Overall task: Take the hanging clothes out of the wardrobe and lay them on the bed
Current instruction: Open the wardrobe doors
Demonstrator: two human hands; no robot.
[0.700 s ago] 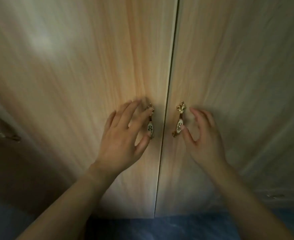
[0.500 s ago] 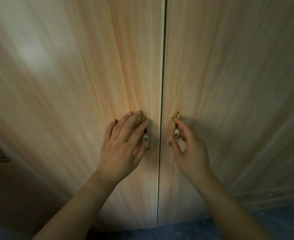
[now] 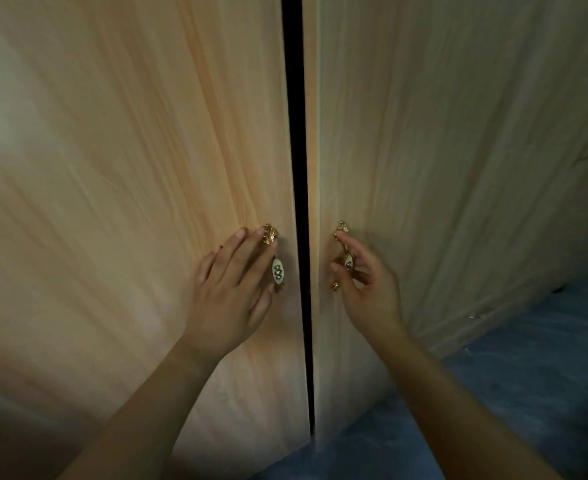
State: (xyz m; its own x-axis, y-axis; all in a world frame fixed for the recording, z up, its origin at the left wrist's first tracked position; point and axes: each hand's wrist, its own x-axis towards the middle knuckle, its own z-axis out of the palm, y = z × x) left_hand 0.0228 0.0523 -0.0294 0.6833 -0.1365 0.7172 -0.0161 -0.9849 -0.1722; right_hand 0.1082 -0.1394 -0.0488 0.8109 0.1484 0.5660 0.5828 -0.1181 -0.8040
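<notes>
While two hands [image 3: 230,299] [image 3: 368,296] grip two handles [image 3: 278,270] [image 3: 341,227], two wardrobe doors [image 3: 129,168] [image 3: 458,150] ajar

Both bare forearms reach up and forward, nearly parallel. The left hand [image 3: 230,296] lies back-up with long fingers, its index finger and thumb closing on the left handle [image 3: 278,270]. The right hand [image 3: 368,292] (more curled) pinches the right handle [image 3: 341,228] between thumb and forefinger.

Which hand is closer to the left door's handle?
Left. The left hand holds the left handle itself. The right hand is across the dark gap and grips the right handle on the other door.
</notes>
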